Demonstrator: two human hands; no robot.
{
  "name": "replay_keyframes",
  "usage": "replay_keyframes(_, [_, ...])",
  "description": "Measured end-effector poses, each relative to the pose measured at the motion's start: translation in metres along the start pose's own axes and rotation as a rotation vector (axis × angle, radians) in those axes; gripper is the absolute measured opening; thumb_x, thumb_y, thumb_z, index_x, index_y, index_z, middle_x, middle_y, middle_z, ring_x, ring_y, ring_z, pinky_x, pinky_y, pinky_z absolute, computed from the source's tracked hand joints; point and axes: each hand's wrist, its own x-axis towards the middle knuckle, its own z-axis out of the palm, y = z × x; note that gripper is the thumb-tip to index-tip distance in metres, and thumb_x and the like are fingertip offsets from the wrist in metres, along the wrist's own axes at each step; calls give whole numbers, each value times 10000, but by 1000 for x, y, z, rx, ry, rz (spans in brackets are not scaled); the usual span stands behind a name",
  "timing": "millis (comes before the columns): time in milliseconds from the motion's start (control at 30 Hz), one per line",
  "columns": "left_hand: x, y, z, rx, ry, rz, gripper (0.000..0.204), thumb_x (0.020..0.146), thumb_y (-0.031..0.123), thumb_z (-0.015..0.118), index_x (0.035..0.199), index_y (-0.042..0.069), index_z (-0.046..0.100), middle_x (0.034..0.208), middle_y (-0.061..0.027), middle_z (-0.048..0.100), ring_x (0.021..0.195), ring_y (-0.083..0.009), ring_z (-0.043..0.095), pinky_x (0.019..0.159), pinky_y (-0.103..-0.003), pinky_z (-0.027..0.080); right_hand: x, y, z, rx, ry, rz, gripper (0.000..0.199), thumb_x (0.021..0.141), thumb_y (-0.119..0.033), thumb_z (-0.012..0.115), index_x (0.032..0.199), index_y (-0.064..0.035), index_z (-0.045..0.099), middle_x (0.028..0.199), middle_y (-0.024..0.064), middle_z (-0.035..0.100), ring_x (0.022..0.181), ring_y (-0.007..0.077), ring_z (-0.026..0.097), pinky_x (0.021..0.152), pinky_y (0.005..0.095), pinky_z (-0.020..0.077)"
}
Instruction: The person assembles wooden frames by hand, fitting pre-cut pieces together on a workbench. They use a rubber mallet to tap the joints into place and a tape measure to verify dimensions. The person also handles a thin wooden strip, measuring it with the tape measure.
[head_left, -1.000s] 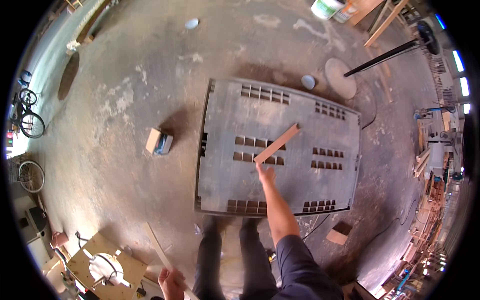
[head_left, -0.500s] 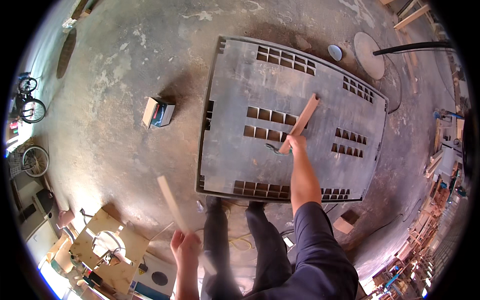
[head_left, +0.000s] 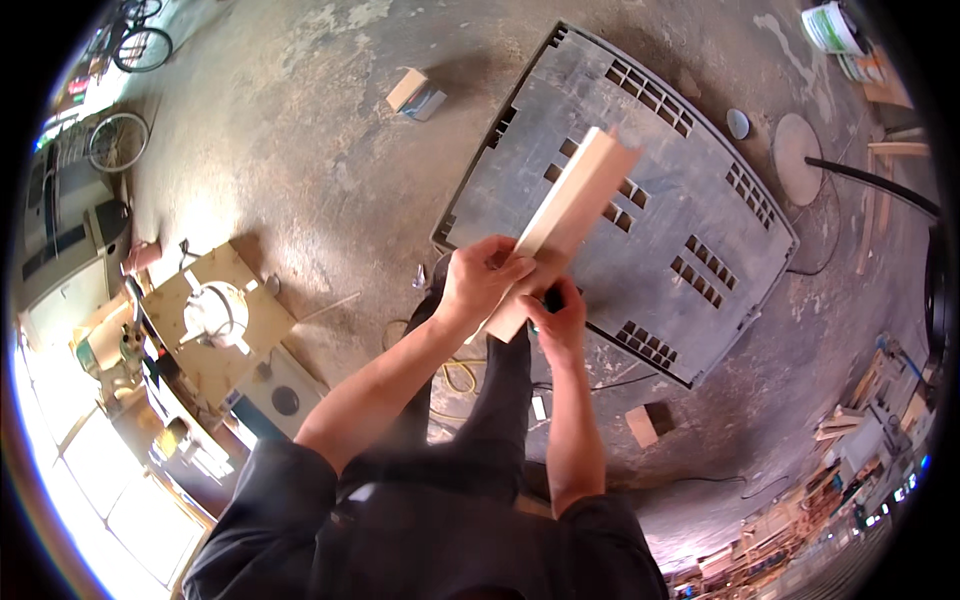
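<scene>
Both my hands hold a pale wooden board (head_left: 572, 218) raised in front of me, its far end tilted up and to the right. My left hand (head_left: 478, 282) grips its left edge near the lower end. My right hand (head_left: 557, 320) clasps the bottom end, where a small dark object shows between the fingers. Below the board a large grey plastic pallet (head_left: 690, 180) with rows of slots lies flat on the concrete floor.
A small wooden block (head_left: 415, 92) lies on the floor beyond the pallet's left corner, another block (head_left: 648, 423) by my right. A wooden bench with a round cutout (head_left: 215, 315) stands to my left. Cables (head_left: 455, 375) run near my feet. A round disc (head_left: 797, 155) and bucket (head_left: 832, 25) are far right.
My right hand lifted the board off the pallet and drew it toward me. My left hand came up from the lower edge and took hold of the board too.
</scene>
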Motion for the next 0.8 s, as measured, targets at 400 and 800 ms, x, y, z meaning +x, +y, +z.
replay_keyframes(400, [-195,192,-42,82,-47,953,300,735,-49,801,1016,34,738,932,-85,685,853,-228,712,713,-315,587,-135,-181,22,241,-45,-619,269,909,-62,730,1153,-18,626,1128,84,650,1047,177,621,910,332,513])
replay_keyframes(800, [-297,248,-102,95,5,1449,344,593,-46,789,921,45,737,903,-64,653,826,-248,654,728,-362,537,-228,-290,64,139,-94,-1007,205,908,-100,697,1060,-10,593,1114,158,644,1078,294,637,983,423,519])
